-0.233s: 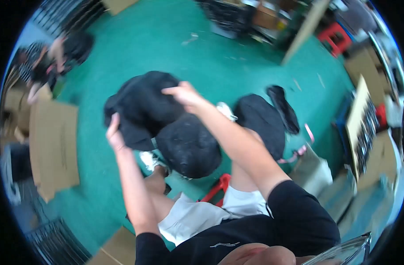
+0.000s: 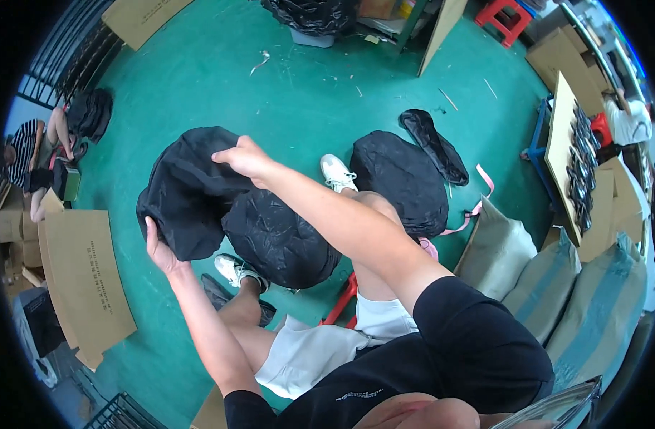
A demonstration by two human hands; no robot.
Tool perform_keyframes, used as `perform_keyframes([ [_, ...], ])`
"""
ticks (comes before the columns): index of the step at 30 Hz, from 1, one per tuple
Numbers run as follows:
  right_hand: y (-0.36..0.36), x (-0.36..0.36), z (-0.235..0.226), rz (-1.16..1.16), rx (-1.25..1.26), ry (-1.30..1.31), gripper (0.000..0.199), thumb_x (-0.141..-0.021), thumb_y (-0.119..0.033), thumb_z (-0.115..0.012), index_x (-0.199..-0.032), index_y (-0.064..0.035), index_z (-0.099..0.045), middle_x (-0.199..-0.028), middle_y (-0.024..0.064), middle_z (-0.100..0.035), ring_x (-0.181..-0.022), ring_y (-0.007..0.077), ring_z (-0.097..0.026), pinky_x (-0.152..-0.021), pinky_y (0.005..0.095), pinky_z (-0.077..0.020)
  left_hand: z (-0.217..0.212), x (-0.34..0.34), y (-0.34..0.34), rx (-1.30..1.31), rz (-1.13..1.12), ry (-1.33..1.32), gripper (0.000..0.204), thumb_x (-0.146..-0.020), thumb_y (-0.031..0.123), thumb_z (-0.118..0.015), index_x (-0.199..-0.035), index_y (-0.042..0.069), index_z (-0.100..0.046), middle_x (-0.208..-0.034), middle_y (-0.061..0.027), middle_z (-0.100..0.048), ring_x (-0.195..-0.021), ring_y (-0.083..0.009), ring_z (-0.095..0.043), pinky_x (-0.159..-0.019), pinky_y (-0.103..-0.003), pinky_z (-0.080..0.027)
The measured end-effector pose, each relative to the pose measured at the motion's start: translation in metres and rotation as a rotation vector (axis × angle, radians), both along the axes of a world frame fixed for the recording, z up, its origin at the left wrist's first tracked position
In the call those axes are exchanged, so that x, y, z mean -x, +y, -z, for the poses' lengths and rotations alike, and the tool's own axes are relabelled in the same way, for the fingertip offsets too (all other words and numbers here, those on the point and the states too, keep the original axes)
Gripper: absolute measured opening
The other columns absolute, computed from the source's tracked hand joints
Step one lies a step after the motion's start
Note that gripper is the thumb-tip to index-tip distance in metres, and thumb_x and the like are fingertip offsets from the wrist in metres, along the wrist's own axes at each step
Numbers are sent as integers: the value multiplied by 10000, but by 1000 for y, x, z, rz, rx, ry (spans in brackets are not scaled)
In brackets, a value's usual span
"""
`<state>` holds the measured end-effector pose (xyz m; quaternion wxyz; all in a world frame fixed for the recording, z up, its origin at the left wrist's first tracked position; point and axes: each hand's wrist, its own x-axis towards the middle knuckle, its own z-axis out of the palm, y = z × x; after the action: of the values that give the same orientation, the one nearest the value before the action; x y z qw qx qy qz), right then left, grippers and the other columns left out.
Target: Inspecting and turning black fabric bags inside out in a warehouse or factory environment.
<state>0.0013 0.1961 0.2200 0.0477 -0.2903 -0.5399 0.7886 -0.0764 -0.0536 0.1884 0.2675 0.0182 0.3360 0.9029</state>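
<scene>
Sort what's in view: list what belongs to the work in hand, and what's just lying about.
In hand:
- black fabric bag, held by the left hand and the right hand
- crumpled black bag beneath it

Lying about:
- black bundle on the floor
- pink strap
- cardboard sheet
- grey sacks
- red stool

The black cloth cover [image 2: 198,189] is looking thin and crinkly, with a faint sheen on its creases where the left hand [image 2: 159,250] and right hand [image 2: 245,159] are gripping it. The black bundle [image 2: 406,182] on the floor is showing the same wrinkled, slightly shiny fabric. The green floor [image 2: 299,100] is appearing smooth and painted, scuffed in places. The cardboard sheet [image 2: 84,275] is looking matt brown, and the grey sacks [image 2: 556,286] are looking like dull woven plastic.
</scene>
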Motion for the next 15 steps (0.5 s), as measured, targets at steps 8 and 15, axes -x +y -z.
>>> perform_keyframes([
  [8,12,19,31,-160,57,210,375,-826,-197,-676,-1053,99,-640,-999,147,-675,-914,197,-618,-819,330,-490,-12,1,15,34,-64,-23,478,-991,334,-484,-1331,-1,-497,-1363,-175,-518,-1241,-349,-502,-1079,-499,-367],
  [15,156,-54,49,-739,-465,2,435,-913,-401,-604,-1197,-73,-623,-843,-3,-643,-720,94,-577,-607,245,-469,-7,-13,-7,480,-361,45,344,-908,323,-642,-1076,23,-657,-1054,-75,-677,-931,-222,-637,-905,-371,-489],
])
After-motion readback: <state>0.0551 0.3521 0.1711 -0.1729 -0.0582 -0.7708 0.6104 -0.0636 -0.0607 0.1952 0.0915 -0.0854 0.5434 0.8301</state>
